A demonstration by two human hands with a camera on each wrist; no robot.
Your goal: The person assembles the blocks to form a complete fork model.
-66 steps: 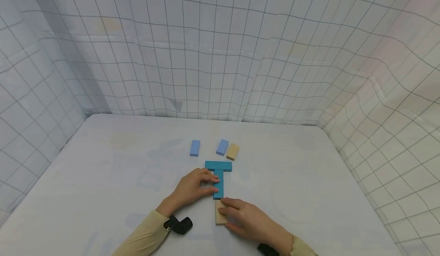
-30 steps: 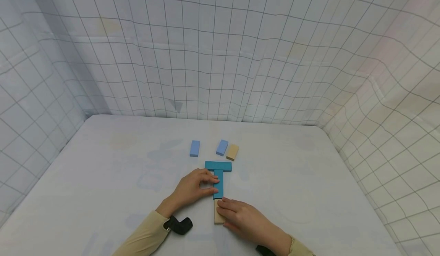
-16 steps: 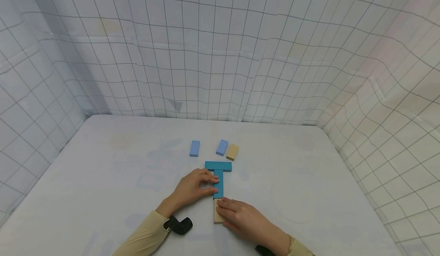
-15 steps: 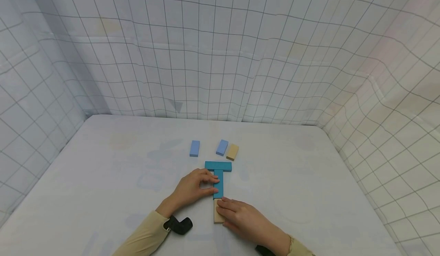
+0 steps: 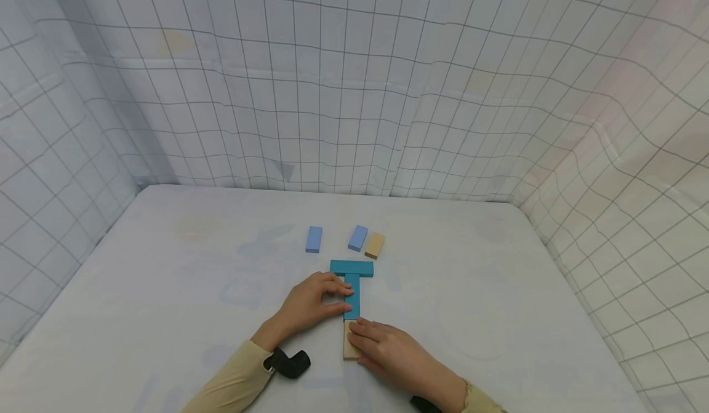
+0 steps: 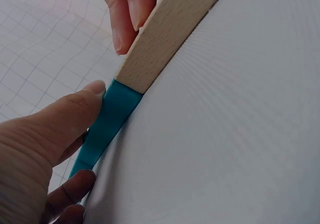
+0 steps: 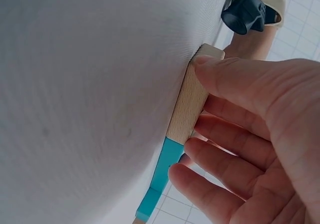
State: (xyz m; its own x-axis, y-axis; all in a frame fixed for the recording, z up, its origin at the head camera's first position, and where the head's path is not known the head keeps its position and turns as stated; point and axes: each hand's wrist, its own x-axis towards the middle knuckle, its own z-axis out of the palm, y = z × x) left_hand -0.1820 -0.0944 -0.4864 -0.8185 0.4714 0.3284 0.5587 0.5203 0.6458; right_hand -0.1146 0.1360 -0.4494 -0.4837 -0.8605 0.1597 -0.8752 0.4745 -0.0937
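My left hand (image 5: pixel 308 305) holds a teal block (image 5: pixel 356 299) that lies lengthwise on the table, its thumb and fingertips on the block. The far end of this block meets the middle of a crosswise teal block (image 5: pixel 352 268), making a T. My right hand (image 5: pixel 396 354) grips a plain wooden block (image 5: pixel 351 352) at the near end of the T's stem, partly covering it. In the right wrist view, the thumb is on the wooden block's side (image 7: pixel 189 101) and the other fingers lie along its far side. Wooden and teal ends meet in the left wrist view.
Beyond the T lie a blue block (image 5: pixel 314 239), a second blue block (image 5: pixel 357 238) and a tan block (image 5: pixel 375 245) beside it. The white tabletop (image 5: pixel 471 290) is bounded by grid-patterned curtains (image 5: pixel 354 93) at the back and sides.
My right hand has slid the wooden block slightly left and forward, so the gap to the teal block has closed and the two line up. The left hand has stayed in place.
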